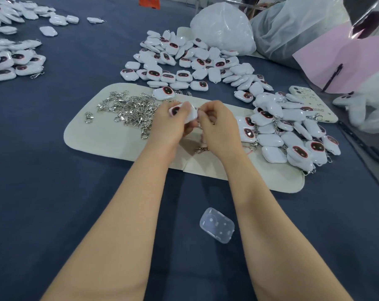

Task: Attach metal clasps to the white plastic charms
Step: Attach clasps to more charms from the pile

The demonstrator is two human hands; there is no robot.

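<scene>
The left hand (169,123) has its fingers (186,127) curled round one white charm (185,112), and the charm's dark face points left. The right hand (217,124) is close beside it. Its fingers (207,115) pinch a little metal clasp (199,109) right at the charm's edge. Both hands are over a cream mat (101,137) that lies on the blue desk (53,181). Left of the fingers, on the mat, is a shiny heap of clasps (129,109). A lone clasp (88,117) lies further left. Just below the fingers, nearer the person, a loose clasp (202,149) lies on the mat. Right of the fingers is a pile of charms with clasps (292,137), partly on the mat and partly off it. Past the fingers, further away, is a big pile of charms (184,61). A single charm (163,93) sits at the mat's far edge, near the left fingers. Behind the big pile is a white plastic bag (223,29). Far to the right of the fingers lies a phone (310,101) in a pale case. Near the person, between the two arms, a small clear box (216,225) lies on the desk. More charms (17,61) lie far to the left.
</scene>
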